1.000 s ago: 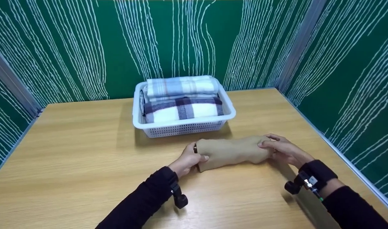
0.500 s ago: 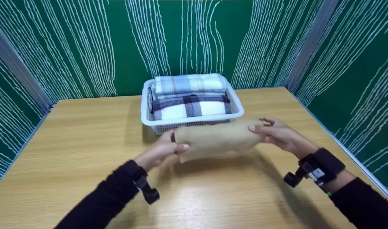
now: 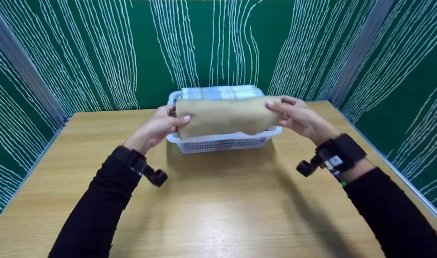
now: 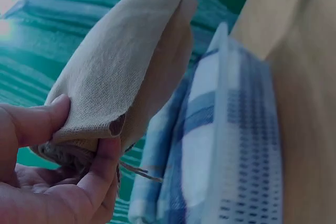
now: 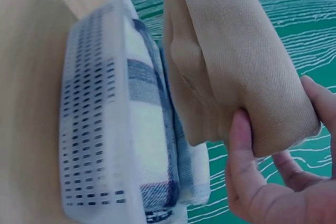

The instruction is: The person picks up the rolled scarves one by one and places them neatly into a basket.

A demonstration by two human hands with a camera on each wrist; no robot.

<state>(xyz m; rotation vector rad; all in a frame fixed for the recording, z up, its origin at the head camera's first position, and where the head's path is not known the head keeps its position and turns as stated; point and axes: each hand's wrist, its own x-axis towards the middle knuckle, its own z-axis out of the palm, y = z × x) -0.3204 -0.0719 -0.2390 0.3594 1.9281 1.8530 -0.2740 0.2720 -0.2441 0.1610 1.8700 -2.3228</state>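
A folded tan scarf (image 3: 225, 116) is held level in the air between both hands, over the front of a white plastic basket (image 3: 225, 144). My left hand (image 3: 157, 125) grips its left end, thumb on the near face and fingers beneath, as the left wrist view shows, where a few loose fringe threads (image 4: 140, 171) hang out. The right hand (image 3: 299, 116) pinches the other end between thumb and fingers. In the right wrist view a plaid cloth (image 5: 147, 114) with dark and white checks lies in the basket; from the head view the scarf hides it. Behind it lies a light blue plaid cloth (image 3: 222, 92).
The basket stands on a wooden table (image 3: 211, 200) near its back edge. Green panels (image 3: 161, 53) with white wavy lines rise behind and at both sides, joined by grey corner posts (image 3: 358, 46). Each wrist carries a small black camera (image 3: 157, 177).
Both hands have lifted the tan scarf off the table and carried it forward and left, from in front of the basket to over it. The grip at both ends stays the same.
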